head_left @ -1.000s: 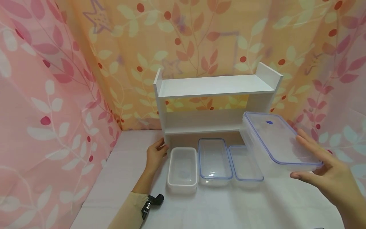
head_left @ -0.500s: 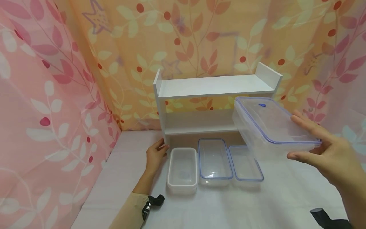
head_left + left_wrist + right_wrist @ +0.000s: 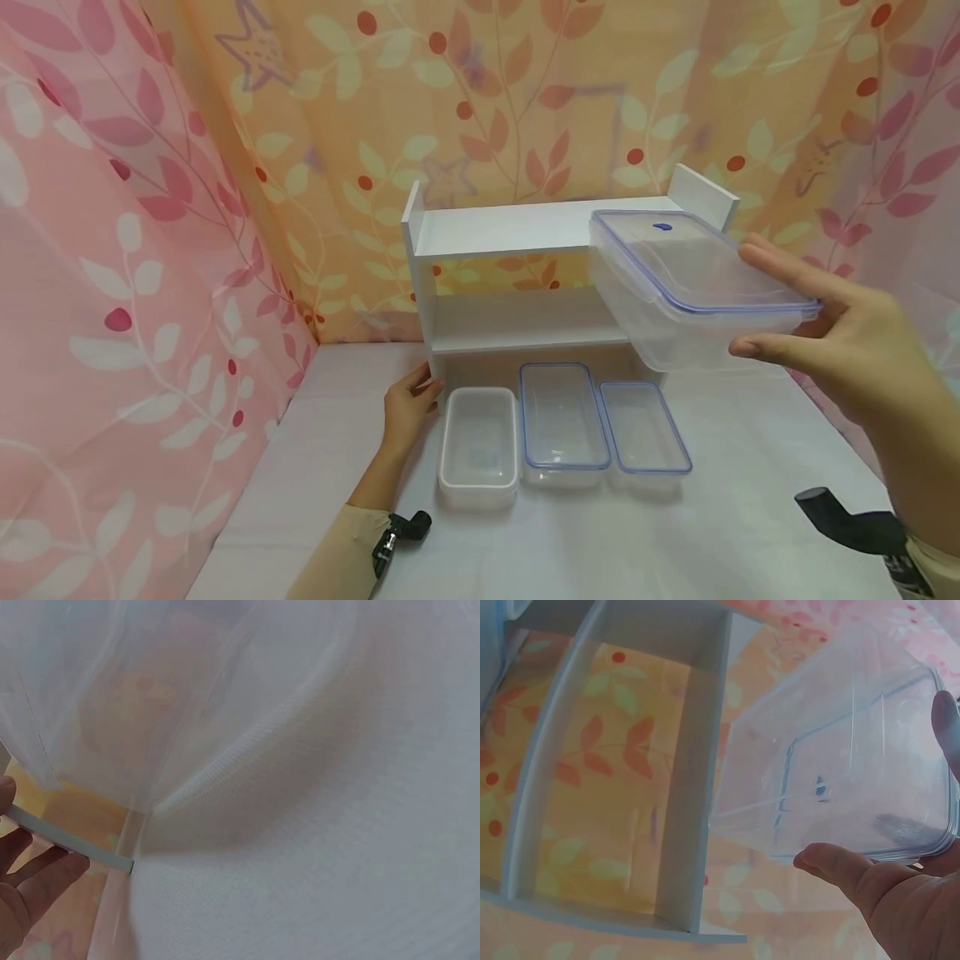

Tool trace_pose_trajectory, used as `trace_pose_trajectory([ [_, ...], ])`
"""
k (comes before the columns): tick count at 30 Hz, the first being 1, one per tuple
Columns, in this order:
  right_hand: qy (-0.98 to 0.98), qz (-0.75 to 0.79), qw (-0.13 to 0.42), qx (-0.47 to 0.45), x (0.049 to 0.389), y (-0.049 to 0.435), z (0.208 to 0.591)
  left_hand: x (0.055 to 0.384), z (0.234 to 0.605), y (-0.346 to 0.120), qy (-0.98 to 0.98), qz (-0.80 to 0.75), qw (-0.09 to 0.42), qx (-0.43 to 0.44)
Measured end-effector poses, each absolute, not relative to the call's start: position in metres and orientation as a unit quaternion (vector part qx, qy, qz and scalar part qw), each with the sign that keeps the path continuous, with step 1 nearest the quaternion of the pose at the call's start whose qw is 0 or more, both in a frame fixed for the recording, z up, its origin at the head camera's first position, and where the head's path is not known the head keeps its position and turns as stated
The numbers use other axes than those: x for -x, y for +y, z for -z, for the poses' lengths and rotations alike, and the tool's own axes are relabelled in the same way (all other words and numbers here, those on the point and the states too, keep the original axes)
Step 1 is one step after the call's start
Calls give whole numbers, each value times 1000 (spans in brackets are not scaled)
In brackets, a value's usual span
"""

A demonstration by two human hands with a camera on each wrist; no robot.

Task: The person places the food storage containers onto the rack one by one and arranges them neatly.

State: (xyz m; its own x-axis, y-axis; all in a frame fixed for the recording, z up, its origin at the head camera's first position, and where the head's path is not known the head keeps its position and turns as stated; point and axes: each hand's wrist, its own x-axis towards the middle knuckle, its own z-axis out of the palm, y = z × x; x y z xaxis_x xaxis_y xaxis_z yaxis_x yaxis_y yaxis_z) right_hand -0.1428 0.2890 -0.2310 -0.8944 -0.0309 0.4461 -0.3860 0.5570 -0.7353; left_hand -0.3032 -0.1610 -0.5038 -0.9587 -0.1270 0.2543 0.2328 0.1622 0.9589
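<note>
My right hand (image 3: 847, 333) grips a large clear food container (image 3: 667, 308) with a blue-edged lid by its right end, thumb below and fingers over the lid. The container is held in the air, overlapping the right part of the white shelf (image 3: 525, 229) in the head view. In the right wrist view the container (image 3: 840, 757) is seen from below, beside the shelf's top board. My left hand (image 3: 408, 408) holds the lower left side panel of the shelf. The left wrist view shows the thumb and fingers (image 3: 56, 881) on either side of the panel's edge (image 3: 71, 840).
In front of the shelf stand three smaller containers on the white cloth: a white-rimmed one (image 3: 478, 437), a blue-rimmed one (image 3: 564, 417) and a shorter blue-rimmed one (image 3: 647, 429). Patterned curtains (image 3: 187, 400) hang at the back and sides.
My right hand has lifted the large container up and leftward, from beside the lower shelf to the height of the top board. The left hand and the three containers have stayed put.
</note>
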Motion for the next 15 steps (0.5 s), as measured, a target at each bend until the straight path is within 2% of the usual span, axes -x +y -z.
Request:
trace_pose_trajectory([
  [10,-865,-455,179,-107,156,267,205,301,504,-161,-754,641,141,30],
  [15,-853,-480,159,-128,162,254,195,300,503,-161,-752,645,134,29],
])
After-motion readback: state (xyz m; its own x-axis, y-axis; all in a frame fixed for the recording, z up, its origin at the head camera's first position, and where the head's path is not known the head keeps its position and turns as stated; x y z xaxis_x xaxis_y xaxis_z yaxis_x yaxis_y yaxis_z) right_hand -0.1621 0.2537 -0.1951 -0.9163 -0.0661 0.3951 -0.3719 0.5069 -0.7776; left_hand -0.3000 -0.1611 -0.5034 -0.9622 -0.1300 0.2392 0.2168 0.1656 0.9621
